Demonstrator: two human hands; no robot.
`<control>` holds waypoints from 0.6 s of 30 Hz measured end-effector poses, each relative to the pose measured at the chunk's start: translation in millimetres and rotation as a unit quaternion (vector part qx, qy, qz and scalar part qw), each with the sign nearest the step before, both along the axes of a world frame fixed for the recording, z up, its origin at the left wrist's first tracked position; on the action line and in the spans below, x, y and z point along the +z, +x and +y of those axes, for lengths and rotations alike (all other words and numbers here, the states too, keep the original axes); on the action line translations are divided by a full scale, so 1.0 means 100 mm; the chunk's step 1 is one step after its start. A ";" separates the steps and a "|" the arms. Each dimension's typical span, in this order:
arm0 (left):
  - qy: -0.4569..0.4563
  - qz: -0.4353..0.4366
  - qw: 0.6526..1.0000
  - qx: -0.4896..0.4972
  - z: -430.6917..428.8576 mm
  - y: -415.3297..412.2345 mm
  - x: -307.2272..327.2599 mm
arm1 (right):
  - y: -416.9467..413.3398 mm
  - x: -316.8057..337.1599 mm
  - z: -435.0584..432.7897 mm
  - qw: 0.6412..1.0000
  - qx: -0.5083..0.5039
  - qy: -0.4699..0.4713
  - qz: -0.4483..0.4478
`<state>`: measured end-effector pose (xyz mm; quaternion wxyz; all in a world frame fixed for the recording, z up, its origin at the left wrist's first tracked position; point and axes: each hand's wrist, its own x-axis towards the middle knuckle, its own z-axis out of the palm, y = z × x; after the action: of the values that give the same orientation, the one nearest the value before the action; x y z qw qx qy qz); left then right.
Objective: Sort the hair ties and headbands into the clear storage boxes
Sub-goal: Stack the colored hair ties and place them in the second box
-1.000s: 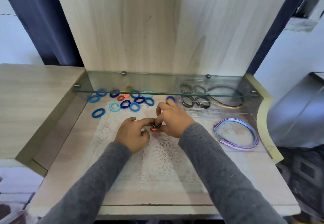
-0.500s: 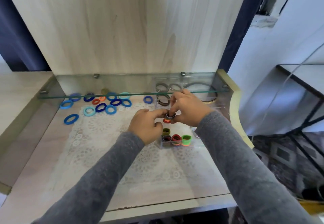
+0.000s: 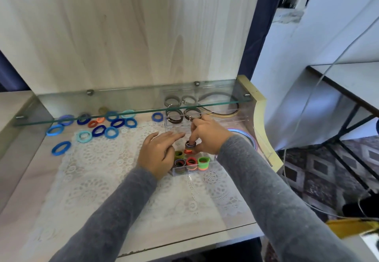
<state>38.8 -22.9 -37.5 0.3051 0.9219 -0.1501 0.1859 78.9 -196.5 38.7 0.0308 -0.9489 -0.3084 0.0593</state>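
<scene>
**Grey sleeves, bare hands: hair-tie stack at the small clear box**

Grey sleeves (image 3: 266, 200) are reaching in from the bottom of the frame over a white lace mat (image 3: 92, 179) that is covering the tabletop.

Small clear box (image 3: 180, 172) is sitting on the mat at centre frame, just below both hands. Rolled bundles of ties are standing upright in it: bright green (image 3: 203, 162), red (image 3: 191, 162), dark (image 3: 179, 162), olive (image 3: 178, 154).

Left hand (image 3: 158, 155) is lying loose, fingers stretched rightward, gripping nothing visible. Cannot tell whether its fingertips are touching the stack.

Right hand (image 3: 209, 136) is pinching a short stack of hair ties (image 3: 190, 145), dark bands on top, orange at the base, with the index finger poking down into its centre. The stack is hovering at the box's far side; whether it is resting on the box cannot be told.

Pastel headband (image 3: 249, 138) is lying right of centre, partly hidden by the right forearm.

Loose blue hair ties (image 3: 111, 132) are lying scattered at left of centre, a few orange ones among them.

Rear clear box (image 3: 231, 118), right of centre, is holding brown ties (image 3: 174, 116) and a dark headband (image 3: 225, 114).

Glass shelf (image 3: 123, 101) is spanning the frame above these.
</scene>
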 end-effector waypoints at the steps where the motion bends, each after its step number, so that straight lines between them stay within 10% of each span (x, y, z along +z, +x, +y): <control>1: -0.008 -0.014 1.000 -0.004 0.01 -0.01 -0.04 | 0.01 -0.01 0.01 1.000 -0.002 -0.003 0.004; 18: 0.009 -0.038 0.998 -0.041 0.02 -0.03 -0.08 | -0.10 0.12 0.14 0.987 -0.028 -0.137 0.082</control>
<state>36.2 -20.7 -45.6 0.2984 0.9099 -0.2007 0.2069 69.3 -182.4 51.0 -0.0725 -0.9444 -0.2673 0.1774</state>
